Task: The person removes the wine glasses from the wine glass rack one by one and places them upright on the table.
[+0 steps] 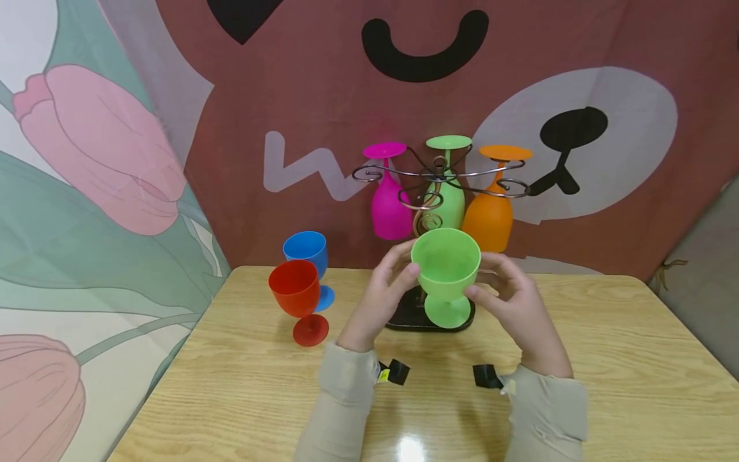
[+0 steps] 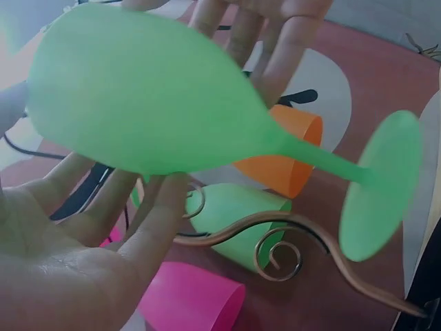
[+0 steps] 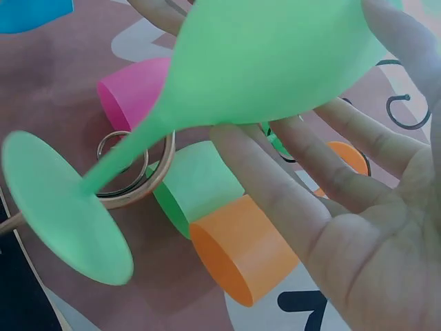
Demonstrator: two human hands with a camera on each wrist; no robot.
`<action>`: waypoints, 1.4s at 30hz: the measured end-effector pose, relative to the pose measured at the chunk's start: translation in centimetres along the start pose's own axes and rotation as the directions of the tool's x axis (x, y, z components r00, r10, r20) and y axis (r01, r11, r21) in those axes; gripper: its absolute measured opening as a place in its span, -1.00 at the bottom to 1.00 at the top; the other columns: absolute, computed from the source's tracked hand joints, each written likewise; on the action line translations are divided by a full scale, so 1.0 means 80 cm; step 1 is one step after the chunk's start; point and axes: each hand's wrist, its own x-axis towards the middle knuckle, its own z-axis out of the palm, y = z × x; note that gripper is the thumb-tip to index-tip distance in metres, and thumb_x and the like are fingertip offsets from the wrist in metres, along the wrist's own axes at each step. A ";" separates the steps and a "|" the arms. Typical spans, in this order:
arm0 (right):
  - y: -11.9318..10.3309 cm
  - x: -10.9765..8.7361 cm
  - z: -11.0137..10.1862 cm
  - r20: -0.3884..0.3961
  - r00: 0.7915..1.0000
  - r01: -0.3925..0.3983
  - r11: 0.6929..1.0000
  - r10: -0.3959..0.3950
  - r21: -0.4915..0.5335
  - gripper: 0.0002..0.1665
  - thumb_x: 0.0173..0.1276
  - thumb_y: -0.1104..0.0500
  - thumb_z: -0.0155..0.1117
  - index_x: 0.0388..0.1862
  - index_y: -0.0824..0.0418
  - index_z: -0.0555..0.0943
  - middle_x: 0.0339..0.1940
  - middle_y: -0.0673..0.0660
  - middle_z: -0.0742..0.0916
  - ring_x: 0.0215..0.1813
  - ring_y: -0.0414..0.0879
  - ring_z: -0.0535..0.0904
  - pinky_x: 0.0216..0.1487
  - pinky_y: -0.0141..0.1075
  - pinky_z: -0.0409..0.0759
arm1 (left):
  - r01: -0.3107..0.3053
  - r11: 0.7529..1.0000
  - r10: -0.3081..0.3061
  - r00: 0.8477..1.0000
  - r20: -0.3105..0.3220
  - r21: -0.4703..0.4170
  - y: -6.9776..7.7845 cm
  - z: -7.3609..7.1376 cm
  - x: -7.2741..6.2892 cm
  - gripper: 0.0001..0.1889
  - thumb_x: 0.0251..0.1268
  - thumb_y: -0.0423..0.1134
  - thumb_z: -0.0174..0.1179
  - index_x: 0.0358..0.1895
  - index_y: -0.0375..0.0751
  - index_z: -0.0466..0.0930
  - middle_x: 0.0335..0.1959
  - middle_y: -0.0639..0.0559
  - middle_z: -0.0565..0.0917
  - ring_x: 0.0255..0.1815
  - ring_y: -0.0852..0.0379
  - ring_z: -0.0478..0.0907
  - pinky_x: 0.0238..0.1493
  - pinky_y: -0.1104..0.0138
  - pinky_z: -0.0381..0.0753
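A light green plastic goblet [image 1: 446, 263] is held upright between both hands, in front of the wire rack. My left hand [image 1: 381, 292] grips the bowl from the left, thumb on its near side. From the right, my right hand [image 1: 510, 298] holds the same bowl, its thumb low on it. In both wrist views the fingers lie along the bowl, while stem and foot stick out free. Behind it, a metal goblet rack [image 1: 439, 178] carries a magenta goblet [image 1: 390, 212], a second green goblet [image 1: 449, 204] and an orange goblet [image 1: 487, 221], all hanging upside down by their feet.
A red goblet [image 1: 296, 292] and a blue goblet [image 1: 306, 246] stand upright at the left of the wooden table [image 1: 231, 398]. The rack's black base [image 1: 401, 316] sits near the table's back edge, before a printed cloth backdrop [image 1: 317, 96].
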 end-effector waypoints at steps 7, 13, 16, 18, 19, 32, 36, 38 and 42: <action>0.004 0.004 0.007 0.061 0.996 -0.056 0.997 0.059 -0.046 -0.46 0.40 0.35 0.34 0.34 0.29 0.47 0.20 0.08 0.60 0.11 -0.08 0.60 -0.01 -0.30 0.71 | 0.031 0.999 -0.031 0.999 -0.006 0.032 0.006 -0.011 -0.003 -0.42 0.61 0.02 0.00 0.48 -0.28 0.31 0.36 -0.25 0.47 0.24 -0.13 0.53 0.23 0.06 0.59; 0.006 0.007 0.013 0.030 0.998 -0.054 0.991 0.058 -0.126 -0.45 0.36 0.30 0.41 0.30 0.27 0.51 0.15 0.16 0.62 0.07 -0.07 0.61 0.03 -0.34 0.69 | 0.141 0.989 -0.140 0.989 -0.036 0.041 0.012 -0.010 -0.001 -0.52 0.66 -0.15 -0.12 0.49 -0.27 0.31 0.35 -0.24 0.48 0.23 -0.16 0.55 0.26 0.05 0.58; 0.007 0.007 0.013 0.009 0.998 -0.067 0.981 0.070 -0.181 -0.44 0.36 0.25 0.43 0.31 0.24 0.52 0.12 0.17 0.63 0.03 -0.07 0.62 0.01 -0.36 0.67 | 0.181 0.983 -0.180 0.982 -0.050 0.016 0.013 -0.007 0.001 -0.53 0.67 -0.15 -0.13 0.49 -0.26 0.29 0.39 -0.21 0.43 0.30 -0.16 0.49 0.31 0.02 0.53; 0.008 0.008 0.013 0.003 0.996 -0.084 0.977 0.086 -0.198 -0.43 0.37 0.22 0.43 0.32 0.21 0.51 0.11 0.17 0.63 0.02 -0.06 0.63 0.00 -0.34 0.68 | 0.199 0.980 -0.199 0.978 -0.061 -0.003 0.013 -0.005 0.001 -0.54 0.68 -0.15 -0.13 0.47 -0.26 0.28 0.38 -0.21 0.41 0.33 -0.16 0.47 0.33 0.00 0.51; 0.009 0.008 0.014 0.003 0.996 -0.091 0.975 0.094 -0.201 -0.43 0.37 0.21 0.43 0.33 0.21 0.51 0.10 0.17 0.64 0.02 -0.04 0.64 0.00 -0.33 0.68 | 0.208 0.978 -0.208 0.976 -0.068 -0.010 0.013 -0.005 0.000 -0.55 0.68 -0.15 -0.13 0.46 -0.26 0.27 0.38 -0.22 0.41 0.33 -0.16 0.47 0.33 -0.01 0.50; 0.011 0.010 0.022 0.014 0.995 -0.095 0.977 0.100 -0.192 -0.37 0.31 0.21 0.49 0.33 0.19 0.50 0.08 0.17 0.63 0.02 0.00 0.62 0.06 -0.21 0.67 | 0.201 0.979 -0.197 0.973 -0.124 0.018 0.013 -0.009 -0.007 -0.56 0.67 -0.11 -0.09 0.42 -0.25 0.31 0.29 -0.27 0.47 0.28 -0.16 0.50 0.31 -0.02 0.52; 0.009 0.012 0.025 0.016 0.993 -0.115 0.972 0.120 -0.203 -0.36 0.29 0.17 0.51 0.33 0.17 0.51 0.09 0.18 0.64 0.04 0.04 0.61 0.05 -0.09 0.67 | 0.202 0.979 -0.198 0.974 -0.112 0.029 0.011 -0.014 -0.009 -0.56 0.68 -0.10 -0.10 0.42 -0.26 0.30 0.30 -0.26 0.46 0.31 -0.18 0.49 0.32 -0.01 0.51; 0.008 0.012 0.025 0.020 0.992 -0.121 0.971 0.127 -0.204 -0.35 0.28 0.16 0.52 0.33 0.15 0.51 0.10 0.17 0.63 0.03 0.06 0.61 0.03 -0.08 0.68 | 0.202 0.979 -0.198 0.975 -0.096 0.036 0.012 -0.016 -0.010 -0.55 0.68 -0.09 -0.11 0.43 -0.26 0.29 0.34 -0.24 0.44 0.35 -0.17 0.46 0.32 -0.01 0.51; 0.006 0.012 0.025 0.035 0.989 -0.130 0.969 0.141 -0.209 -0.34 0.28 0.13 0.53 0.33 0.13 0.51 0.10 0.16 0.64 0.03 0.08 0.61 -0.03 -0.13 0.69 | 0.218 0.974 -0.214 0.975 -0.063 0.062 0.016 -0.021 -0.013 -0.56 0.68 -0.09 -0.11 0.42 -0.23 0.29 0.37 -0.17 0.40 0.38 -0.15 0.45 0.31 0.00 0.52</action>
